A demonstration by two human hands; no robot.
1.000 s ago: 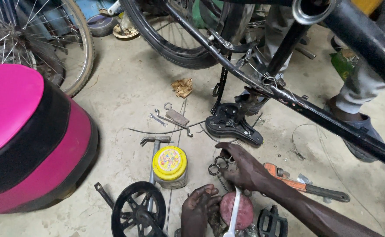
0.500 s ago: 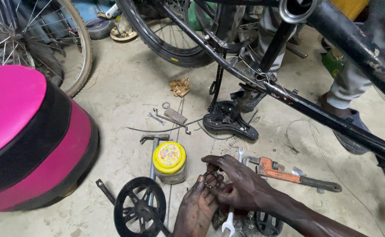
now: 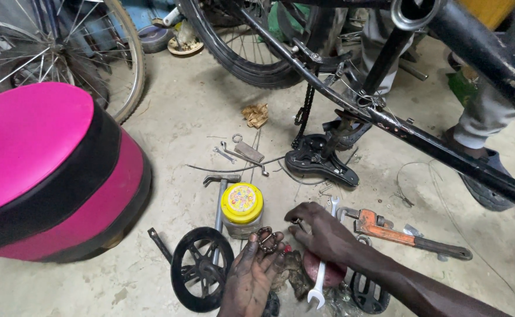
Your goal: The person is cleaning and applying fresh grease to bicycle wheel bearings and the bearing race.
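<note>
The left hand (image 3: 251, 276) lies palm up, its greasy fingers (image 3: 272, 261) half open like a small tray, and on their tips rests a small rusty metal chain-link piece (image 3: 266, 239) — it is carried this way, I think, so that the other hand can work on it. The right hand (image 3: 322, 232) comes from the right side, back upward, its fingers curled and the fingertips (image 3: 297, 224) pinching at something small just beside the link; what exactly they grip I cannot tell.

Under the right wrist lies a silver open-end spanner (image 3: 318, 286), near for quick use. Just beyond the left fingers stands a clear plastic jar with a yellow lid (image 3: 242, 206), and left of it a black spoked chainwheel (image 3: 199, 269). Right of the right fingers lies an orange pipe wrench (image 3: 398, 232) on the concrete floor (image 3: 175, 147). Farther away — an upside-down black bicycle frame (image 3: 433, 147), resting on its black saddle (image 3: 319, 161).
</note>
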